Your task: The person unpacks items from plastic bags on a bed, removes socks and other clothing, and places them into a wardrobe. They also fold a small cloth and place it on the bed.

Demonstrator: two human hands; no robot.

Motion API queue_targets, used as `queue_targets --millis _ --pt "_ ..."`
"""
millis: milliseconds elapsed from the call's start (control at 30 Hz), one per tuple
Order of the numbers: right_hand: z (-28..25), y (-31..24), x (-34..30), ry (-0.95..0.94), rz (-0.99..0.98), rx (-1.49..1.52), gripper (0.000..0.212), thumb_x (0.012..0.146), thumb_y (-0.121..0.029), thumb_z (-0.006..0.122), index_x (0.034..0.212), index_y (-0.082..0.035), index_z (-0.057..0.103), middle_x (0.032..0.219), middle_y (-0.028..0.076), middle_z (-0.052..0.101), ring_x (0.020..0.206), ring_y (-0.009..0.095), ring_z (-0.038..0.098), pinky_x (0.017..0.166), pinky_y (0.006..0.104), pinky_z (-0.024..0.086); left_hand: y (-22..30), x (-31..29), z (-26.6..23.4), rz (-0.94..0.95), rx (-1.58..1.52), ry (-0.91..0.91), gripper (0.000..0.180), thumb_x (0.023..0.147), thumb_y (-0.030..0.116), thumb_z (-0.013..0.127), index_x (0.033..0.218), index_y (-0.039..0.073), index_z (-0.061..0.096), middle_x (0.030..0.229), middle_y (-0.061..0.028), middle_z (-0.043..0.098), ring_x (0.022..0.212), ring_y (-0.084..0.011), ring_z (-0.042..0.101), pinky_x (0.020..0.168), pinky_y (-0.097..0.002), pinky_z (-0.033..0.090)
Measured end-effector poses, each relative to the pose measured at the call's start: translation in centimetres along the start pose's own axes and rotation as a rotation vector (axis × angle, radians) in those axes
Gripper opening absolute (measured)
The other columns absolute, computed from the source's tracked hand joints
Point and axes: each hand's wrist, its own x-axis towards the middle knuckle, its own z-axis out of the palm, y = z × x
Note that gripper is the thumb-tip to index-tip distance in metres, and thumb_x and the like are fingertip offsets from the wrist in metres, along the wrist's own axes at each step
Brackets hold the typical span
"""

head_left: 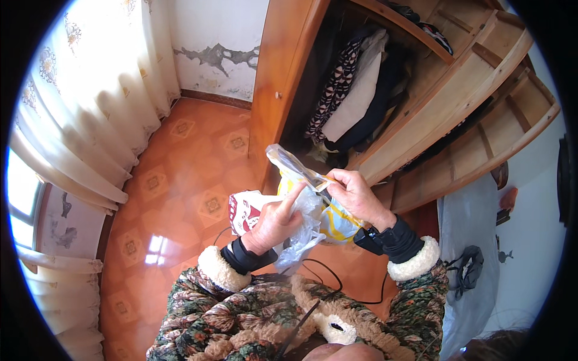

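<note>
In front of my body I hold crumpled plastic bags between both hands. My right hand (361, 197) is closed, pinching the upper edge of a white-and-yellow plastic bag (338, 222). Lower and to the left, my left hand (274, 224) grips the bunched plastic, its index finger stretched toward the bag's top. A thin translucent plastic bag (307, 215) hangs between the hands. Beside my left hand shows a white bag with dark red print (247, 209); whether that hand also holds it I cannot tell. The bags' contents are hidden.
An open wooden wardrobe (289, 72) stands ahead, with clothes (355, 96) hanging inside. Its doors (445, 96) swing out to the right. Orange patterned floor tiles (180, 180) and pale curtains (90, 102) lie left. Black cables (337, 283) hang near my front. Grey sheeting (466, 222) covers something at right.
</note>
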Motion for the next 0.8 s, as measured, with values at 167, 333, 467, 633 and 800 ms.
queue_targets --millis 167,333,467,633,800 --pt "5.2 -0.6 -1.1 0.056 0.012 0.056 0.016 0.093 -0.009 0.055 0.092 0.006 0.060 0.080 -0.003 0.059 0.076 0.003 0.049 0.064 0.0227 0.044 1.4 -3.6 -3.6 -0.001 0.057 -0.042 0.058 0.074 0.000 0.062 0.130 0.011 0.048 0.073 -0.0162 0.063 0.068 -0.0335 0.065 0.061 -0.0393 0.053" --pt "8.0 -1.2 -3.1 0.035 0.073 0.099 0.014 0.092 -0.010 0.060 0.092 0.004 0.062 0.081 -0.003 0.060 0.075 0.002 0.050 0.064 0.0216 0.045 2.6 -5.9 -5.2 0.042 0.033 -0.045 0.067 0.074 -0.001 0.062 0.137 0.012 0.045 0.073 -0.0157 0.062 0.067 -0.0333 0.065 0.060 -0.0392 0.052" --pt "8.7 -1.0 -4.3 0.008 0.140 0.228 0.017 0.092 -0.016 0.064 0.090 0.001 0.064 0.081 -0.005 0.060 0.073 0.001 0.049 0.063 0.0196 0.043 2.2 -6.3 -4.8 0.100 -0.036 -0.012 0.035 0.072 -0.002 0.063 0.105 0.009 0.058 0.071 -0.0135 0.061 0.065 -0.0318 0.064 0.058 -0.0390 0.051" --pt "6.6 0.2 -4.0 0.166 0.148 0.325 0.017 0.092 -0.018 0.064 0.087 -0.002 0.065 0.072 -0.010 0.054 0.062 -0.001 0.042 0.054 0.0167 0.035 0.3 -7.0 -4.5 0.063 -0.098 0.011 0.026 0.069 -0.006 0.062 0.092 0.006 0.057 0.066 -0.0096 0.056 0.058 -0.0250 0.058 0.053 -0.0330 0.045" --pt "3.7 2.3 -4.5 0.406 0.070 0.437 0.013 0.093 -0.015 0.063 0.090 -0.002 0.064 0.069 -0.008 0.050 0.058 -0.001 0.037 0.051 0.0155 0.030 -1.4 -7.9 -5.2 0.150 -0.127 0.082 0.029 0.062 -0.012 0.058 0.085 0.005 0.058 0.065 -0.0049 0.054 0.051 -0.0149 0.049 0.048 -0.0281 0.038"
